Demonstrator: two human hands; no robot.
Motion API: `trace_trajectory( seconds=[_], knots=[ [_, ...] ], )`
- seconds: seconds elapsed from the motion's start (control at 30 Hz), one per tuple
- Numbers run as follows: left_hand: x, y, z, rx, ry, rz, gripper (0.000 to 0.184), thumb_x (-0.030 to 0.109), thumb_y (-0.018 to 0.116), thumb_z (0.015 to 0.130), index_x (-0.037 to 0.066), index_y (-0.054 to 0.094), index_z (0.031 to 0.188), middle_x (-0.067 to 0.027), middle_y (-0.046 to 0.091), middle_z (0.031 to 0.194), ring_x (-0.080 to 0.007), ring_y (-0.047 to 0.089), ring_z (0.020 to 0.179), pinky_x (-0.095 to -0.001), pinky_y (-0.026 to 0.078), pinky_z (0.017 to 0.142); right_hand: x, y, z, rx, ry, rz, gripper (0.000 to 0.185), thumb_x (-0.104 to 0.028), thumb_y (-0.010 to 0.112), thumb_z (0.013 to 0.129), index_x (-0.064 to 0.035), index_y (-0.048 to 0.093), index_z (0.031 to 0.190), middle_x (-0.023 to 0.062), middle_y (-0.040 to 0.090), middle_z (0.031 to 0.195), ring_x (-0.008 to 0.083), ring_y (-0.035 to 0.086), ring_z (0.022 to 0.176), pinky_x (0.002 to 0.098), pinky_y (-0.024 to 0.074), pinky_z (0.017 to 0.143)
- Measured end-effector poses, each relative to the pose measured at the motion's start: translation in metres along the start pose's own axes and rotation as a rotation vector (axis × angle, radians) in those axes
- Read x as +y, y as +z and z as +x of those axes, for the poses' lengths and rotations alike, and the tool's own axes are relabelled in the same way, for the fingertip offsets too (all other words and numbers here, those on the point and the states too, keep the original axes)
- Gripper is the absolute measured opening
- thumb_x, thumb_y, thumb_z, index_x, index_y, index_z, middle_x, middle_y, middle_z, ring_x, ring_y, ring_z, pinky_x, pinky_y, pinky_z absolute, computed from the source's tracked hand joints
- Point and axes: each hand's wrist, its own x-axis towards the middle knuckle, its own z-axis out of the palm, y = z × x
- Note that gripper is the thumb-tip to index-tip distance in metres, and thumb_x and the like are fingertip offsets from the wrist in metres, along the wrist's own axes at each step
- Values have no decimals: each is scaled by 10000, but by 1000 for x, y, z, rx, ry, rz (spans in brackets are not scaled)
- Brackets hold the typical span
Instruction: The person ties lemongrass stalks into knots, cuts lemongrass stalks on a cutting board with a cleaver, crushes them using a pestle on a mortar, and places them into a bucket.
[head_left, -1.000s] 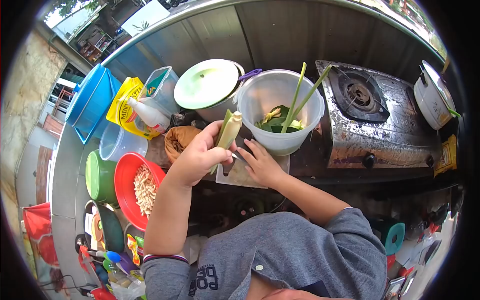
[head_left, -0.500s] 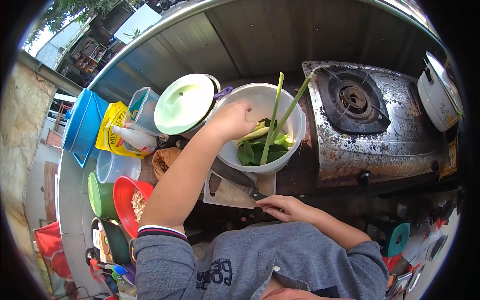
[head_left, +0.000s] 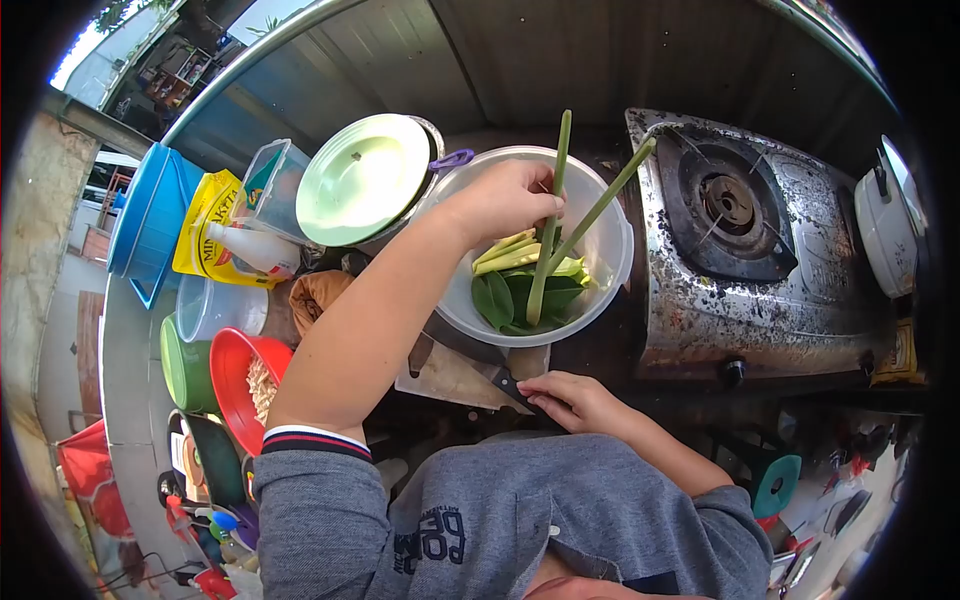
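My left hand (head_left: 512,203) is over the plastic tub (head_left: 622,262), its fingers closed on a long green stalk (head_left: 541,275) that stands up out of it. A second green stalk (head_left: 608,196) leans right. Dark green leaves (head_left: 550,298) and pale cut stalks (head_left: 508,256) lie inside the tub. Below the tub, my right hand (head_left: 572,398) is wrapped round the black handle of a knife (head_left: 509,384). The blade lies over a worn cutting board (head_left: 447,379) and is partly hidden.
A stained gas stove (head_left: 690,318) stands right of the tub, with a white pot (head_left: 882,235) beyond. To the left are a green plate (head_left: 362,180), a yellow pouch (head_left: 205,225), a white bottle (head_left: 255,247), a blue bucket (head_left: 150,215) and a red bowl (head_left: 232,375).
My left hand put the short stalk piece into the tub and has closed on the upright stalk. My right hand left the board's edge and took hold of the knife. The view shifted.
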Motion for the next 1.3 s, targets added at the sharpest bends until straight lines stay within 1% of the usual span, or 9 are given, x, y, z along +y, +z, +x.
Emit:
trace_trajectory(
  seconds=[0.13, 0.27, 0.37, 0.5, 0.57, 0.9, 1.1, 1.23, 1.3],
  knots=[
    [15, -18, -64, 376, 398, -220, 171, 201, 526, 944, 83, 571, 1059, -26, 633, 990, -117, 610, 915, -251, 461, 802, -3, 0, 1, 50, -82, -121, 241, -34, 602, 859, -27, 601, 1100, 128, 629, 951, 267, 640, 860, 331, 519, 744],
    [6, -31, -151, 813, 611, -331, 209, 195, 495, 966, 45, 557, 1099, -49, 623, 949, -108, 620, 857, -223, 544, 699, -2, 5, -6, 41, -18, -230, 342, -107, 648, 804, -46, 578, 1134, 145, 587, 1019, 315, 595, 928, 386, 497, 800],
    [-40, -23, -213, 996, 613, -460, 216, 187, 497, 965, 49, 523, 1129, -55, 609, 982, -96, 609, 873, -205, 545, 661, -9, 14, -12, 73, -11, -408, 402, -149, 682, 781, -40, 563, 1150, 153, 550, 1074, 332, 551, 976, 403, 470, 845],
    [-116, 8, -270, 1166, 623, -662, 204, 173, 507, 959, 49, 518, 1120, -71, 611, 1005, -141, 612, 918, -244, 548, 753, -10, 32, -16, 118, 35, -575, 515, -179, 710, 749, -41, 519, 1207, 155, 512, 1115, 330, 510, 1001, 412, 443, 871],
    [-143, 22, -289, 1488, 604, -879, 177, 192, 493, 970, 65, 541, 1083, -70, 605, 1006, -140, 599, 881, -257, 537, 752, -8, 41, -18, 111, 46, -645, 564, -192, 716, 739, -50, 497, 1239, 153, 494, 1130, 331, 500, 1012, 419, 437, 875],
    [-242, 93, -291, 1260, 246, -1065, 168, 185, 511, 960, 70, 551, 1075, -44, 619, 900, -96, 608, 758, -235, 545, 649, -8, 63, -15, 13, 178, -789, 574, -56, 663, 766, 0, 421, 1283, 202, 434, 1178, 393, 493, 1061, 432, 426, 916],
    [-260, 125, -268, 813, 12, -1175, 193, 236, 530, 947, 72, 595, 1025, -3, 612, 801, -80, 579, 688, -216, 476, 599, -27, 73, 4, 150, 57, -839, 615, -115, 672, 767, -13, 400, 1309, 211, 432, 1226, 393, 464, 1086, 446, 395, 955],
    [-240, 162, -273, 623, 125, -1332, 194, 198, 502, 949, 57, 551, 1073, -40, 613, 823, -126, 594, 716, -241, 483, 641, -13, 86, 56, 275, -174, -831, 665, -133, 655, 783, -37, 345, 1363, 239, 417, 1277, 422, 448, 1135, 451, 388, 971],
    [-230, 178, -286, 450, 190, -1320, 247, 173, 531, 927, 59, 506, 1145, -63, 616, 866, -149, 613, 779, -254, 489, 679, 11, 93, 83, 258, -124, -837, 683, -125, 643, 790, -42, 317, 1384, 254, 403, 1298, 430, 429, 1165, 450, 372, 991]
  ],
)
